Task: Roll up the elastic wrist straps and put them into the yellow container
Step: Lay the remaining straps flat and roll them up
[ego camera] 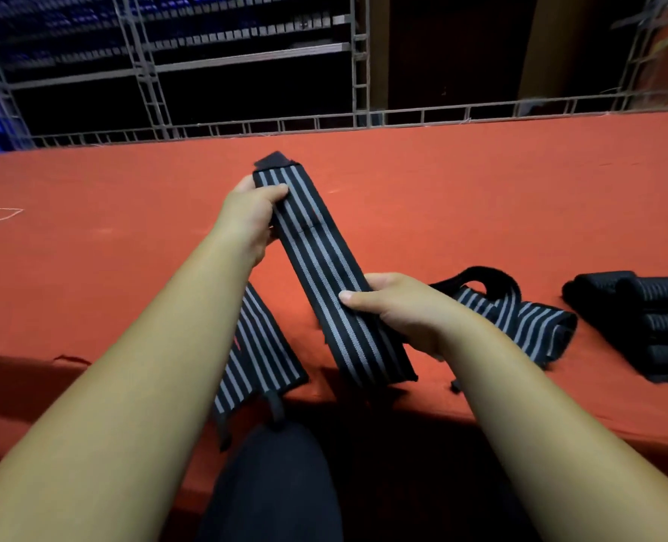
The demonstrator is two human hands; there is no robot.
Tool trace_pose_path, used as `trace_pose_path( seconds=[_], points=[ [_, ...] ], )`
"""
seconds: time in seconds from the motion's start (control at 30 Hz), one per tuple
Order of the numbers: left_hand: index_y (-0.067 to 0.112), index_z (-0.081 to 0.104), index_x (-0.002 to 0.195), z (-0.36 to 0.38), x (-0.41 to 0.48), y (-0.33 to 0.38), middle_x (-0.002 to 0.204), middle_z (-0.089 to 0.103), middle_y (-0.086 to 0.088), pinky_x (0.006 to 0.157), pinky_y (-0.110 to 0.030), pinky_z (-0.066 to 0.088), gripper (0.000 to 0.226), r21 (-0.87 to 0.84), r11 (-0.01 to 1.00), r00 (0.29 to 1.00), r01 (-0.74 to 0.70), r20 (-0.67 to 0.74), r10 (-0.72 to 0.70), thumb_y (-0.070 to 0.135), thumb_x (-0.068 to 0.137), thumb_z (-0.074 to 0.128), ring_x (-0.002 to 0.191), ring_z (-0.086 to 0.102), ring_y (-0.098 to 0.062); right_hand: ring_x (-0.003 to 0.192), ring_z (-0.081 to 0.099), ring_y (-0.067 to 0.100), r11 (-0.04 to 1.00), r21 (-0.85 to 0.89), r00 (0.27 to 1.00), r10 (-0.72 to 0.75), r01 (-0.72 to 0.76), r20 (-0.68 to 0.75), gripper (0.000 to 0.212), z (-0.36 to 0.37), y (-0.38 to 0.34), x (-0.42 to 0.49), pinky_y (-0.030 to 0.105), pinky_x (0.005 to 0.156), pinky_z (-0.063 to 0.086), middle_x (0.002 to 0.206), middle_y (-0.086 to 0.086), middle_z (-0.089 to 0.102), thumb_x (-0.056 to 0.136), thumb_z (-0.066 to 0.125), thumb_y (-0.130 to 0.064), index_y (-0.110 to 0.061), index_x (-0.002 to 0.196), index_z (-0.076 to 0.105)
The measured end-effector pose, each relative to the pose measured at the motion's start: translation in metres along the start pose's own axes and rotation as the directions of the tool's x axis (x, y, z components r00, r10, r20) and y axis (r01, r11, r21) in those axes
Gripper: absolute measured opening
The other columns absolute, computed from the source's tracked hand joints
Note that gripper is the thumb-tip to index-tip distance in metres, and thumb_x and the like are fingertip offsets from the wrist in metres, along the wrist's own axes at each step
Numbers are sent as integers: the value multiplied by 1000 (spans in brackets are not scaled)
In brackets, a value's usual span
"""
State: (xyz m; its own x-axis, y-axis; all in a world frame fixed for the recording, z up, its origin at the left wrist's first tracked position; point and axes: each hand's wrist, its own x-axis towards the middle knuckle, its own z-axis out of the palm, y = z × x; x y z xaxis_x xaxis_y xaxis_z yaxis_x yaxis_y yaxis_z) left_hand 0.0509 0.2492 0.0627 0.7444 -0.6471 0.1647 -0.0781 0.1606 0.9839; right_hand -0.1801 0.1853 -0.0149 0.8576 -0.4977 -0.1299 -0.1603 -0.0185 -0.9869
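One black elastic wrist strap with grey stripes [324, 275] is held out flat and slanted, gripped by the left hand [250, 217] up top and the right hand [399, 307] lower down. A second striped strap [258, 357] is draped over the red worktop [481, 197] edge. A third [520, 318] is left loosely folded beside some black rolled-up ones [645, 322].

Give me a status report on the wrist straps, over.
Left hand high, right hand low, both gripping one striped strap, unrolled. Rolled straps far right; loose strap under left forearm, second loose strap behind right wrist. Yellow container not in view.
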Motion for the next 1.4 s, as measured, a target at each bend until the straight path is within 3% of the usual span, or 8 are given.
trace_pose_path(
  seconds=[0.2, 0.3, 0.43, 0.73, 0.93, 1.07, 1.23, 1.4],
  points=[
    [21, 72, 112, -36, -8, 15, 79, 58, -4, 49, -23, 29, 12, 234, 971, 998, -50, -22, 56, 15, 104, 65, 55, 42, -15, 103, 81, 29, 994, -84, 997, 71, -72, -9, 22, 16, -6, -8, 51, 99, 63, 114, 11, 82, 108, 65, -17, -12, 127, 73],
    [20, 68, 113, -48, -14, 21, 84, 59, -5, 41, -21, 37, 14, 247, 969, 998, 17, -62, -2, 10, 105, 63, 50, 48, -12, 98, 81, 31, 990, -67, 992, 122, -122, -16, 25, 21, -4, -7, 48, 92, 65, 115, 17, 81, 106, 67, -14, -6, 129, 71],
    [17, 56, 124, -49, -26, 25, 110, 65, -13, 72, -36, 69, 19, 99, 990, 994, 105, -38, -101, 5, 110, 57, 84, 83, -29, 90, 81, 30, 977, -88, 980, 197, -196, 3, 29, 29, -6, -7, 40, 76, 65, 113, 18, 81, 105, 71, -19, -4, 129, 71],
    [24, 70, 93, -59, -33, 10, 102, 77, -5, 78, -41, 45, 13, 243, 970, 1000, 3, -13, 0, 13, 100, 67, 95, 74, -25, 81, 79, 26, 972, 51, 973, 227, -228, 35, 21, 41, -3, -1, 37, 71, 63, 101, 14, 81, 102, 68, -13, -3, 120, 71],
    [23, 69, 92, -68, -25, -7, 105, 79, -9, 84, -48, 55, 10, 205, 979, 1000, -12, -21, 16, 15, 92, 75, 95, 74, -30, 53, 72, 15, 988, -27, 987, 149, -151, -63, 14, 50, -1, 1, 24, 46, 55, 72, 6, 76, 109, 56, -1, -9, 109, 68],
    [23, 69, 101, -67, -25, -13, 114, 81, -10, 102, -58, 57, 13, 225, 974, 1000, -8, 6, 7, 14, 94, 75, 100, 77, -31, 63, 76, 23, 983, -57, 983, 167, -172, -76, 15, 57, 1, 8, 33, 56, 64, 92, 12, 77, 107, 61, -5, -9, 120, 67],
    [20, 71, 111, -68, -21, -21, 114, 81, -11, 84, -47, 53, 21, 214, 977, 1000, 13, -3, -12, 15, 91, 76, 107, 79, -36, 99, 79, 36, 984, -72, 986, 157, -161, -56, 14, 66, 2, 13, 54, 95, 64, 115, 21, 78, 109, 57, -5, -7, 119, 67],
    [21, 68, 108, -72, -17, -26, 111, 80, -9, 83, -43, 48, 16, 219, 975, 1000, 19, 1, -20, 15, 94, 74, 91, 74, -29, 95, 79, 34, 981, -99, 986, 159, -164, -59, 10, 73, 7, 25, 54, 95, 64, 107, 17, 78, 108, 59, -5, -12, 105, 66]
  ],
)
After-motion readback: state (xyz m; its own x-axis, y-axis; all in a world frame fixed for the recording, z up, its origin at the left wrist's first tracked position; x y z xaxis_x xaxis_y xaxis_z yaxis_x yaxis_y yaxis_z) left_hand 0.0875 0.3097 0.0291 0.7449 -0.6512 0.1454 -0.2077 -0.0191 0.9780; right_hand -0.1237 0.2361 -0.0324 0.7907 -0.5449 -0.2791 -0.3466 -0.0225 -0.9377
